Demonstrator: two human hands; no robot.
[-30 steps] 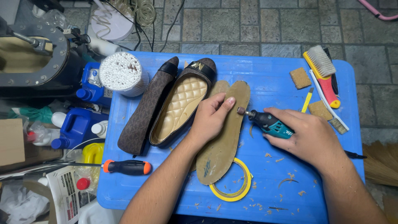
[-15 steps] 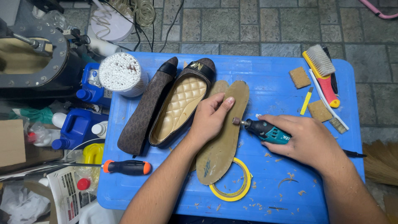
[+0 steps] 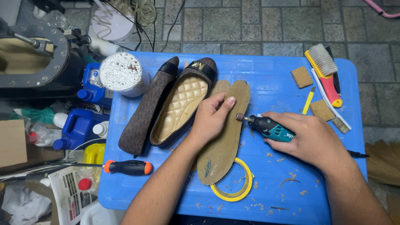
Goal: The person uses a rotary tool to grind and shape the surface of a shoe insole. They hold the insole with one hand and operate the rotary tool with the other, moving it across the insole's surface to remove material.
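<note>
left hand (image 3: 212,118) flat, pressing tan insole (image 3: 223,141) onto blue worktop (image 3: 283,87) | right hand (image 3: 306,139) clamped on teal rotary tool (image 3: 268,127), tip at insole edge beside left fingers | tape roll (image 3: 233,187) under insole

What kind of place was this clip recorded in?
Probably a small shoe-repair workbench: a left hand presses an insole on a blue plastic table, the right hand holds a rotary tool, and flat shoes lie alongside.

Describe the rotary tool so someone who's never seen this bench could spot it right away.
On the blue table, look right of the tan insole that the left hand presses flat. The right hand grips a small rotary tool. It alone has a teal and black body, its sanding tip at the insole's edge.
</note>
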